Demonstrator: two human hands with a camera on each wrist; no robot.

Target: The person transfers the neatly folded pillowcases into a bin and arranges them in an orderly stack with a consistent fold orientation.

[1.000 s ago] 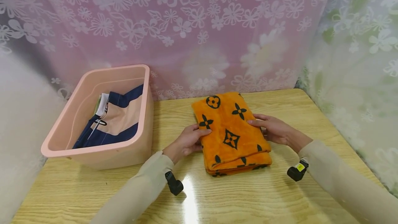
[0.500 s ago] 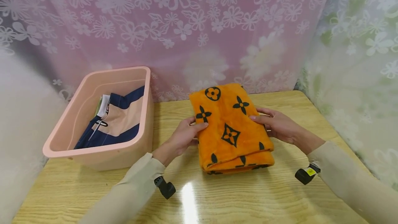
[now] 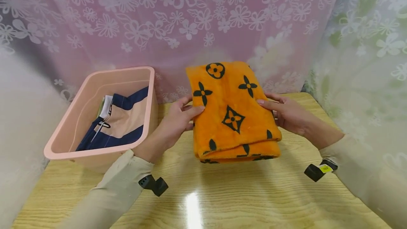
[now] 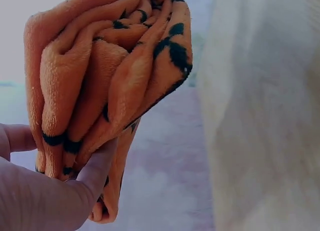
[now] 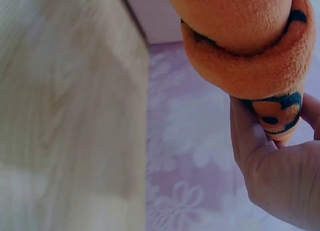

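Observation:
An orange plush cloth (image 3: 233, 116) with dark flower motifs, folded into a thick bundle, hangs above the table between my two hands. My left hand (image 3: 178, 116) grips its left edge, thumb on top and fingers underneath. On the opposite edge my right hand (image 3: 287, 114) pinches it the same way. In the left wrist view the folded layers of the orange cloth (image 4: 100, 86) bunch between thumb and fingers. The right wrist view shows the rounded fold of the cloth (image 5: 250, 66), with the right hand (image 5: 280, 176) around its lower end.
A pink plastic bin (image 3: 152, 105) stands on the left of the wooden table (image 3: 241, 193). Inside it lies folded navy and beige clothing (image 3: 127, 119) with a white drawstring. A pink floral curtain (image 3: 203, 27) hangs behind, and a pale floral one (image 3: 365, 80) borders the right side.
Both hands have lifted the orange cloth up off the table and moved it away from me, slightly left. The bin has stayed in place.

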